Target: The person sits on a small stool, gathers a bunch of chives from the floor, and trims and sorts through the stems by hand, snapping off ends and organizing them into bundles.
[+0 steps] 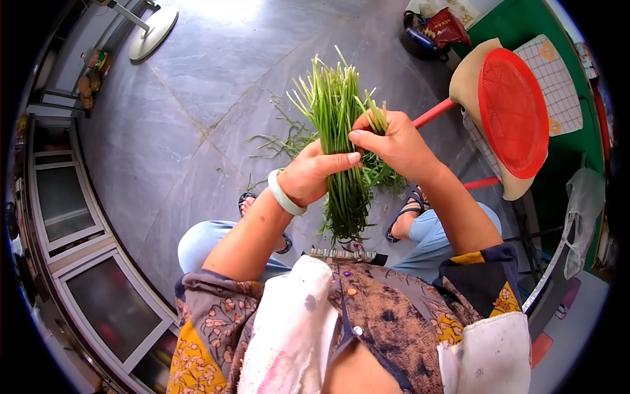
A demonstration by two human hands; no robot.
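A thick bunch of long green chives [336, 108] stands nearly upright between my knees, pale cut ends up and darker leaves hanging down. My left hand [314, 172] wraps round its middle, thumb across the front; a pale bangle [285, 194] circles that wrist. At the bunch's upper right, my right hand [392, 141] pinches a few chive stalks [375, 117] between thumb and fingers, close against the rest. Loose green trimmings [289, 141] lie on the floor behind the bunch, and more greens [380, 172] lie below my right hand.
To the right a red plastic basket [513, 113] rests on a stool with red legs [434, 113], beside a green surface [508, 23] with a checked cloth [551, 85]. Glass-fronted cabinets [108, 305] line the left. A round white stand base [154, 33] sits on the grey tiled floor [230, 59].
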